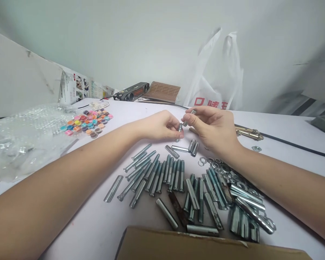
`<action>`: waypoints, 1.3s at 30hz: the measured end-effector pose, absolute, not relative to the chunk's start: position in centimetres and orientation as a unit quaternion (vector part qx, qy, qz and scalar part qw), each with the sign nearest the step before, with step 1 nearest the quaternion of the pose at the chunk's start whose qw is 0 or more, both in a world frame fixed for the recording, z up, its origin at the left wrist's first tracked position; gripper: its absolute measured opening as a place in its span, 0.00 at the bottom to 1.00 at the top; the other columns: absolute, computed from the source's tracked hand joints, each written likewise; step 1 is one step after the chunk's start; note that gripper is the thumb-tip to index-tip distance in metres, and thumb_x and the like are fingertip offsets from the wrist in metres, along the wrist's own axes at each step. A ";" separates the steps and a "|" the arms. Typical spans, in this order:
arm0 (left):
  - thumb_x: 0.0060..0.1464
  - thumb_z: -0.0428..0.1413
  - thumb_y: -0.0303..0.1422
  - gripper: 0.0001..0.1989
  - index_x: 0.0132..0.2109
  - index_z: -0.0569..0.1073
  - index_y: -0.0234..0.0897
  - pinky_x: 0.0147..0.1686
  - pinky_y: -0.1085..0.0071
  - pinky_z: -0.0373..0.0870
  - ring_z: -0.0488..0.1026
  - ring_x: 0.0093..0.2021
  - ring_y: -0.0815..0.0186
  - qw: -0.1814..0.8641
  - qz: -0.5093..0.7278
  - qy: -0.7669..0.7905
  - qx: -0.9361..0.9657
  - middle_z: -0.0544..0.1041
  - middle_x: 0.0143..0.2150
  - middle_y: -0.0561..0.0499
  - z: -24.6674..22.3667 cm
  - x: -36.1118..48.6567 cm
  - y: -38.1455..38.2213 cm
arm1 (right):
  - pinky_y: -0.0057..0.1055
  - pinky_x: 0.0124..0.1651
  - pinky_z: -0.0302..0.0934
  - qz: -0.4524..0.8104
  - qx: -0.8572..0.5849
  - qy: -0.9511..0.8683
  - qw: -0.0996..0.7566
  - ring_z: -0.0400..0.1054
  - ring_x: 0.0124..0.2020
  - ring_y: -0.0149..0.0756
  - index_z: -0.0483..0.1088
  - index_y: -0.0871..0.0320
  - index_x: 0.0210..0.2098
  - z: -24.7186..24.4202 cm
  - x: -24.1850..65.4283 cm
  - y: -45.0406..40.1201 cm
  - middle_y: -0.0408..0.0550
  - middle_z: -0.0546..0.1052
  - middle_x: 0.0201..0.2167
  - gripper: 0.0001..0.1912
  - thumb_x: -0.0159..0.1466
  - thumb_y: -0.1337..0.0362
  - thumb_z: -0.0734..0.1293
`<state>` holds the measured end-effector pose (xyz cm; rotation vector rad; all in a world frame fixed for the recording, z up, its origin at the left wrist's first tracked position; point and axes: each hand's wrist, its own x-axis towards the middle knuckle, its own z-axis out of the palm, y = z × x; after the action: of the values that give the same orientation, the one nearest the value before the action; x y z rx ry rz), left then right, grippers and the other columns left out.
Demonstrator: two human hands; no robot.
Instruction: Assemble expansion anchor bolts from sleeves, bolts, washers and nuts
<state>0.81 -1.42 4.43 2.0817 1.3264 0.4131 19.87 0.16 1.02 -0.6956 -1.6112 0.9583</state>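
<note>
My left hand point(166, 126) is closed on a short metal sleeve point(180, 130), held upright just above the table. Close by on its right, my right hand point(213, 124) pinches another metal sleeve point(189, 118) between thumb and fingers, tilted. Below the hands lie several loose short sleeves point(179, 148). Nearer to me, expansion bolts point(174, 173) with flared ends lie in a loose row. Longer slotted metal sleeves point(166, 213) are scattered in front, some rusty. Metal washers point(224, 168) are heaped under my right forearm.
A cardboard box point(206, 247) stands at the near edge. Bubble wrap point(24, 137) and colourful small discs point(88, 121) lie left. Brass-coloured bolts point(249, 132), a hex nut point(256, 148) and a black cable point(295, 144) are at right. A white plastic bag point(216, 76) stands behind.
</note>
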 end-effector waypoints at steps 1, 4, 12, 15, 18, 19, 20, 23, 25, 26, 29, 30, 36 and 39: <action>0.55 0.60 0.46 0.18 0.30 0.72 0.34 0.22 0.76 0.54 0.59 0.22 0.77 0.312 0.160 0.508 0.787 0.65 0.22 0.57 4.3 0.8 -1.4 | 0.27 0.35 0.69 0.400 -0.294 -0.679 0.541 0.74 0.32 0.30 0.79 0.59 0.35 1.1 19.7 0.2 0.45 0.80 0.32 0.10 0.59 0.59 0.77; 0.54 0.60 0.47 0.19 0.29 0.72 0.34 0.21 0.76 0.54 0.59 0.22 0.76 0.321 0.168 0.511 0.780 0.65 0.22 0.56 3.8 0.9 -1.5 | 0.29 0.37 0.70 0.390 -0.293 -0.675 0.553 0.74 0.32 0.31 0.79 0.60 0.35 1.3 19.5 0.4 0.46 0.80 0.32 0.10 0.60 0.59 0.76; 0.54 0.62 0.45 0.18 0.28 0.73 0.33 0.23 0.76 0.55 0.60 0.22 0.77 0.331 0.175 0.489 0.788 0.66 0.22 0.56 3.1 0.9 -1.3 | 0.29 0.38 0.71 0.321 -0.277 -0.737 0.526 0.75 0.34 0.31 0.81 0.58 0.36 2.0 19.5 0.9 0.45 0.81 0.32 0.07 0.60 0.61 0.76; 0.54 0.62 0.46 0.19 0.30 0.73 0.33 0.24 0.75 0.56 0.61 0.24 0.76 0.325 0.167 0.489 0.792 0.68 0.23 0.56 2.7 0.8 -1.0 | 0.30 0.39 0.72 0.310 -0.275 -0.747 0.519 0.76 0.35 0.33 0.82 0.58 0.36 2.3 19.5 1.1 0.45 0.82 0.32 0.08 0.58 0.63 0.78; 0.54 0.62 0.47 0.18 0.33 0.74 0.33 0.26 0.75 0.58 0.64 0.26 0.76 0.319 0.164 0.484 0.798 0.69 0.25 0.56 2.4 0.9 -0.7 | 0.30 0.39 0.72 0.319 -0.260 -0.759 0.505 0.76 0.34 0.33 0.82 0.59 0.36 2.6 19.5 1.2 0.45 0.82 0.32 0.09 0.55 0.65 0.79; 0.55 0.62 0.47 0.18 0.34 0.74 0.34 0.26 0.75 0.59 0.64 0.26 0.76 0.320 0.164 0.483 0.799 0.70 0.26 0.56 2.3 0.9 -0.6 | 0.29 0.39 0.72 0.323 -0.255 -0.762 0.499 0.76 0.34 0.33 0.82 0.59 0.36 2.7 19.6 1.2 0.45 0.82 0.32 0.10 0.55 0.66 0.79; 0.55 0.62 0.47 0.18 0.34 0.74 0.34 0.26 0.75 0.59 0.65 0.27 0.76 0.321 0.163 0.482 0.799 0.70 0.26 0.56 2.2 0.9 -0.6 | 0.29 0.40 0.72 0.324 -0.250 -0.767 0.494 0.77 0.35 0.33 0.82 0.59 0.37 2.7 19.6 1.3 0.45 0.82 0.33 0.10 0.54 0.66 0.79; 0.55 0.62 0.46 0.18 0.33 0.75 0.34 0.27 0.75 0.60 0.65 0.26 0.76 0.320 0.158 0.483 0.800 0.70 0.26 0.56 2.2 1.0 -0.5 | 0.28 0.41 0.72 0.302 -0.247 -0.781 0.488 0.77 0.37 0.33 0.82 0.60 0.38 2.8 19.9 1.5 0.46 0.82 0.35 0.11 0.56 0.64 0.78; 0.55 0.62 0.46 0.17 0.33 0.75 0.34 0.27 0.75 0.60 0.64 0.26 0.77 0.322 0.160 0.482 0.799 0.69 0.25 0.56 2.3 1.0 -0.6 | 0.28 0.41 0.72 0.280 -0.246 -0.793 0.482 0.77 0.37 0.33 0.82 0.60 0.38 3.0 20.1 1.6 0.46 0.82 0.35 0.10 0.58 0.62 0.77; 0.55 0.62 0.46 0.17 0.33 0.75 0.34 0.27 0.75 0.60 0.64 0.26 0.77 0.325 0.161 0.482 0.798 0.69 0.25 0.56 2.3 1.0 -0.6 | 0.29 0.41 0.71 0.274 -0.245 -0.801 0.473 0.76 0.37 0.33 0.82 0.59 0.37 3.1 20.2 1.6 0.46 0.82 0.36 0.09 0.59 0.61 0.77; 0.55 0.62 0.46 0.17 0.34 0.74 0.33 0.27 0.75 0.61 0.65 0.26 0.76 0.330 0.162 0.480 0.796 0.71 0.27 0.56 2.2 0.9 -0.6 | 0.29 0.40 0.71 0.260 -0.241 -0.821 0.447 0.76 0.36 0.33 0.82 0.58 0.36 3.5 20.3 1.7 0.46 0.82 0.36 0.09 0.60 0.59 0.76; 0.55 0.62 0.45 0.17 0.34 0.74 0.33 0.28 0.75 0.61 0.66 0.27 0.76 0.330 0.162 0.478 0.798 0.71 0.27 0.55 2.2 0.9 -0.6 | 0.30 0.39 0.71 0.261 -0.243 -0.824 0.440 0.76 0.36 0.34 0.82 0.58 0.36 3.6 20.3 1.7 0.46 0.82 0.36 0.09 0.60 0.59 0.76; 0.55 0.62 0.41 0.14 0.35 0.75 0.33 0.28 0.76 0.62 0.66 0.27 0.76 0.339 0.172 0.465 0.799 0.71 0.26 0.56 2.1 0.9 -0.6 | 0.31 0.39 0.71 0.366 -0.250 -0.808 0.388 0.78 0.36 0.36 0.81 0.58 0.37 2.9 20.5 1.8 0.47 0.83 0.35 0.10 0.60 0.58 0.76; 0.56 0.62 0.41 0.14 0.37 0.77 0.32 0.30 0.76 0.63 0.67 0.28 0.76 0.349 0.172 0.458 0.799 0.72 0.27 0.54 2.1 0.9 -0.5 | 0.32 0.38 0.71 0.371 -0.258 -0.803 0.389 0.78 0.35 0.37 0.81 0.59 0.37 2.5 20.8 1.7 0.48 0.83 0.34 0.12 0.58 0.57 0.77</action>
<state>0.86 -0.53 2.08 2.0717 1.1874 0.4451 20.82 1.74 2.55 -0.6561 -2.0403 0.9430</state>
